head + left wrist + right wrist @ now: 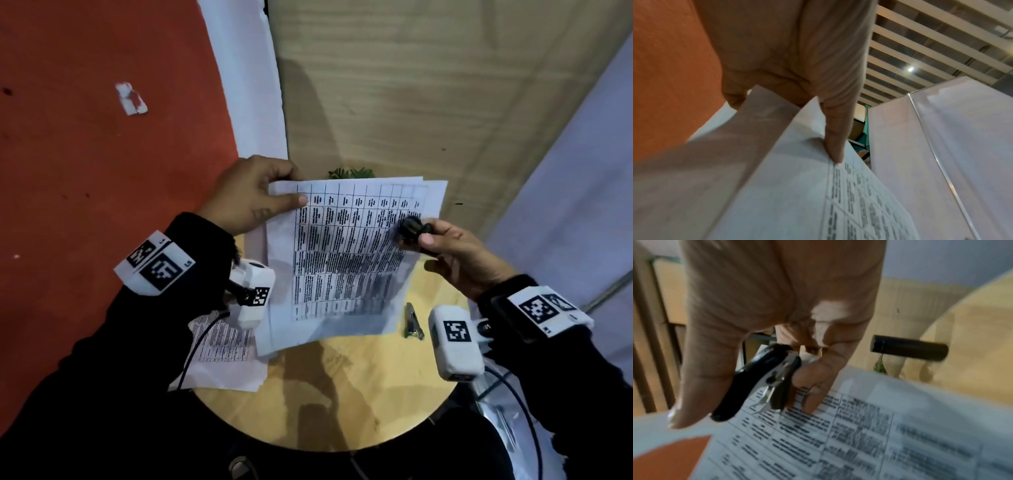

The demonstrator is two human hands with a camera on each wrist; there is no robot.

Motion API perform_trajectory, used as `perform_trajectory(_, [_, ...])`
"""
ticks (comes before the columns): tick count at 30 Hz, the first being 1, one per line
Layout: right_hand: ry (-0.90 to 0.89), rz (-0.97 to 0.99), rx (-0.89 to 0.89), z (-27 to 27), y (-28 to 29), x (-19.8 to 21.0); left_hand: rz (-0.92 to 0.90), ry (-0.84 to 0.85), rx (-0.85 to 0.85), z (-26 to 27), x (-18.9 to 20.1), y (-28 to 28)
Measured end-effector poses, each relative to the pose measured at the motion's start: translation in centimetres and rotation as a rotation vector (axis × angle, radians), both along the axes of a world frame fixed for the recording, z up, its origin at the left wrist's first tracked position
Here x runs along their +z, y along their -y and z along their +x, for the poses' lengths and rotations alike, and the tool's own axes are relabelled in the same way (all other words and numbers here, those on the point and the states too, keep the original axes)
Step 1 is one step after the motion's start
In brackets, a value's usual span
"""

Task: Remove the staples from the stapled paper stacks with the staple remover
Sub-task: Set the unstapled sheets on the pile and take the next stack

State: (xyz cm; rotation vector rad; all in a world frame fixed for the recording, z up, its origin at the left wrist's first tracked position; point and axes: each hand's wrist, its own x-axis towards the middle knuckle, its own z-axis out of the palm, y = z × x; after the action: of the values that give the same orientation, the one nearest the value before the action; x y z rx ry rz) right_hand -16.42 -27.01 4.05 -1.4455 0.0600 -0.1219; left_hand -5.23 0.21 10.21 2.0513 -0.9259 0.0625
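Observation:
A stapled paper stack point(346, 253) printed with a table hangs in the air above the round table. My left hand point(253, 198) pinches its upper left corner, thumb on top; in the left wrist view the thumb point(835, 129) presses on the stack point(797, 186). My right hand point(448, 246) grips a black staple remover point(411, 228) at the stack's upper right corner. In the right wrist view the staple remover point(764, 382) has its metal claws just over the printed stack point(838, 434), with a fingertip touching the page. No staple can be made out.
A second printed paper stack point(226, 353) lies on the left of the round wooden table point(342, 394). A small dark metal tool point(412, 322) lies on the table right of the held stack. Red floor lies to the left, white partitions behind.

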Motion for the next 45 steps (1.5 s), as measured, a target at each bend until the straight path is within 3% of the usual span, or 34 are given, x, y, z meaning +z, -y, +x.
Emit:
perform_trajectory(3, [0.024,-0.196,-0.136,-0.1,0.1,0.3,-0.012,-0.001,-0.011,-0.3,-0.1,0.1])
perform_trajectory(6, [0.255,-0.306,-0.387,0.2,-0.5,1.1,-0.048,-0.042,-0.022,-0.4,-0.3,0.2])
perform_trajectory(8, [0.409,-0.461,-0.462,0.4,-1.4,1.8,-0.066,-0.058,-0.034,-0.6,-0.4,0.5])
perform_trajectory(11, [0.562,-0.787,-0.486,0.6,-3.8,2.9,-0.077,-0.042,-0.049,-1.1,-0.4,1.0])
perform_trajectory(14, [0.643,-0.96,-0.415,0.8,-6.8,3.9,-0.087,-0.052,-0.055,-1.3,-0.4,1.3])
perform_trajectory(17, [0.739,-1.299,-0.404,1.2,-8.8,3.9,-0.094,-0.04,-0.035,-1.2,-0.4,1.4])
perform_trajectory(19, [0.773,-1.418,-0.401,1.4,-9.4,4.0,-0.104,-0.038,-0.033,-1.2,-0.3,1.4])
perform_trajectory(25, [0.864,-1.525,-0.358,1.6,-9.7,4.3,-0.094,-0.072,-0.073,-1.5,-0.1,1.2])
perform_trajectory(45, [0.832,-1.58,-0.353,1.9,-10.1,4.7,-0.131,-0.098,-0.034,-1.5,0.1,1.3])
